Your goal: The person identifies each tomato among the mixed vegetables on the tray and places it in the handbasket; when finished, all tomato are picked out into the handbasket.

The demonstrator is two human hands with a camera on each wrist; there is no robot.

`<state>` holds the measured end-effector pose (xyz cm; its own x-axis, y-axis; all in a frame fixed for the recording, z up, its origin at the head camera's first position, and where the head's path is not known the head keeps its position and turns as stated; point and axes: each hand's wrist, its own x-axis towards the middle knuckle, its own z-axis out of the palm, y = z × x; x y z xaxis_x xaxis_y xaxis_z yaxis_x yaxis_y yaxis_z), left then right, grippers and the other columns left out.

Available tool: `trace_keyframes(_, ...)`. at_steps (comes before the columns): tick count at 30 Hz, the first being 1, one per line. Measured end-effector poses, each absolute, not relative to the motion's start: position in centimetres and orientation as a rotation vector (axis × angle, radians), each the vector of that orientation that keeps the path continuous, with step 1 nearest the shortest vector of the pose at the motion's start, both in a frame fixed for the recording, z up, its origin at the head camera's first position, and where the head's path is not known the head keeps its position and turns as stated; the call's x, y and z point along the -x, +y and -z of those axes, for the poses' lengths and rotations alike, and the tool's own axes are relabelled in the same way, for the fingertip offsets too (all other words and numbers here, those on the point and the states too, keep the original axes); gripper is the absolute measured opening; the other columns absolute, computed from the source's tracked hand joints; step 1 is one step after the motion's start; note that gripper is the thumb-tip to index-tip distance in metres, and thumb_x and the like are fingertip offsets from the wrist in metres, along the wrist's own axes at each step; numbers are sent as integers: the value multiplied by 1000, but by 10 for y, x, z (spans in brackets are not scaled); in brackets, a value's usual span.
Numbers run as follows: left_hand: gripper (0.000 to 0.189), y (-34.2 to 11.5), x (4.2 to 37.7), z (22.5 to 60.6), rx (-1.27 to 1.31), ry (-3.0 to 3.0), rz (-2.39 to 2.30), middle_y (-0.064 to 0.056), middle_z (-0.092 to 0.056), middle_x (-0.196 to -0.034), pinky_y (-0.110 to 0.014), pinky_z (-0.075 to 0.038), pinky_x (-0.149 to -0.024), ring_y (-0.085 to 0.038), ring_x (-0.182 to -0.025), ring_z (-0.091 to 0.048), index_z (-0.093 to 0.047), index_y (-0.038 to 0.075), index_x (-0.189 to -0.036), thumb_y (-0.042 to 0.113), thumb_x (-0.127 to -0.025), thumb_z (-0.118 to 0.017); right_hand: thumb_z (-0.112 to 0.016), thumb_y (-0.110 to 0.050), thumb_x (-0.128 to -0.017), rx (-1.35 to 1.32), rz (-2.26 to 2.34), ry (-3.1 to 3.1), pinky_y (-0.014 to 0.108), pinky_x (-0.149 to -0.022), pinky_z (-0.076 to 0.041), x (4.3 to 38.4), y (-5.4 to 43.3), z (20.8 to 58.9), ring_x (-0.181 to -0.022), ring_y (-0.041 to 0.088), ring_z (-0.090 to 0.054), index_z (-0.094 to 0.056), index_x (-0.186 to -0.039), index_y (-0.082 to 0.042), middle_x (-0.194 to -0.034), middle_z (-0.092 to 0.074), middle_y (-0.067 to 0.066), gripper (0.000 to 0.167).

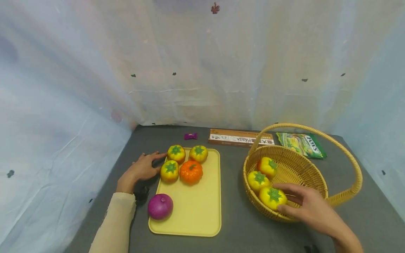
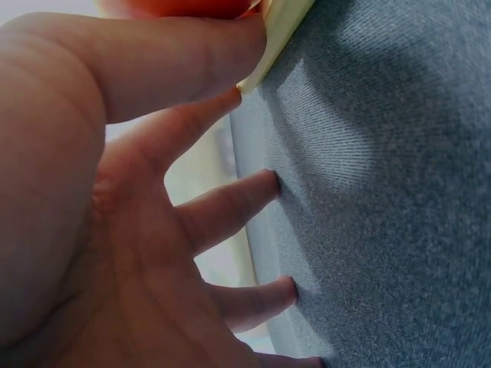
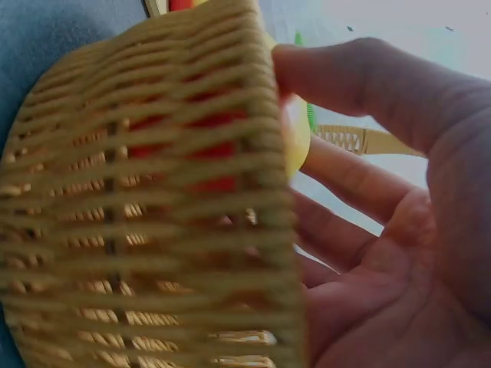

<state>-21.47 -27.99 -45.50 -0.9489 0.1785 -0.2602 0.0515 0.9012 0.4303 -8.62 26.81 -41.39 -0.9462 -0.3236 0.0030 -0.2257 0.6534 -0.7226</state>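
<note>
Right fingers (image 1: 289, 188) pinch 1 fruit (image 1: 272, 199) (underside hidden by the basket (image 1: 292, 168)), left fingers (image 2: 230, 211) spread against the tray (image 1: 202, 211).

A dark grey, finely ribbed cloth (image 1: 234, 211) covers the tabletop. Along its far edge lies a small purple wrapped sweet (image 1: 191, 136); to the right, well apart from it, is a long, flat brown-and-white carton (image 1: 235, 137), its printed word PASTA upside down. Just beside the carton's right end, a green plastic packet (image 1: 302, 144) with yellow pictures and a white lettered patch lies flat at a slant. Nearer the front sits a glossy orange ribbed pumpkin (image 1: 191, 172), and a round purple onion (image 1: 160, 206) lies lower to its left. Pale, creased sheeting (image 1: 190, 52) hangs behind and along both sides, dotted with dark leaf-like marks, with one reddish-brown leaf shape (image 1: 215, 8) near the top.
</note>
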Motion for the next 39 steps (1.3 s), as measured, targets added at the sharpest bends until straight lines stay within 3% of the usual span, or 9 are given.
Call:
trace_keyframes(6, 62, -279, 213, 453, -164, 2769, -637, -25, -33, -176, -96, -8, -113, -72, -158, -12, -53, 25, -165, 33, -105, -69, -89, -29, -95, 462, 1271, 2708, 22, -95, -63, 95, 256, 419, -122, -1, -70, -75, -137, -21, -138, -76, 6, 45)
trace_keyframes(14, 63, -278, 212, 453, -153, 2762, -637, -25, -33, -177, -96, -8, -114, -71, -159, -12, -52, 26, -165, 33, -105, -69, -89, -25, -94, 385, 1336, 2695, 36, -98, -66, 108, 242, 425, -125, 31, -75, -73, -140, -14, -144, -72, 14, 50)
trace_keyframes(24, 63, -278, 213, 453, -157, 2765, -638, -25, -33, -177, -97, -8, -113, -72, -158, -12, -53, 25, -165, 33, -105, -69, -92, -33, -92, 371, 1168, 2900, 55, -105, -61, 116, 237, 431, -128, 37, -74, -73, -142, -12, -139, -76, 13, 58)
trace_keyframes(27, 63, -278, 213, 452, -160, 2763, -639, -25, -33, -177, -97, -8, -113, -72, -158, -12, -53, 26, -165, 34, -105, -69, -91, -35, -92, 348, 1180, 2902, 50, -105, -61, 114, 236, 428, -129, 37, -73, -71, -145, -15, -141, -76, 11, 60)
trace_keyframes(31, 63, -278, 213, 452, -166, 2760, -647, -25, -33, -177, -97, -7, -112, -72, -158, -12, -53, 26, -165, 34, -105, -69, -90, -35, -93, 388, 1285, 2870, 26, -106, -59, 115, 226, 419, -133, 31, -72, -69, -149, -19, -143, -75, 5, 61)
trace_keyframes(33, 63, -279, 213, 453, -169, 2759, -649, -25, -33, -177, -97, -7, -112, -72, -158, -11, -52, 26, -165, 34, -105, -69, -89, -35, -94, 425, 1362, 2830, 20, -106, -56, 117, 215, 413, -134, 29, -72, -69, -150, -20, -144, -74, 3, 61)
trace_keyframes(39, 63, -279, 214, 453, -166, 2762, -636, -25, -33, -177, -97, -8, -112, -72, -158, -12, -52, 26, -165, 34, -105, -69, -89, -30, -95, 585, 1576, 2706, 33, -112, -57, 131, 169, 399, -136, 26, -70, -67, -152, -21, -150, -71, 4, 62)
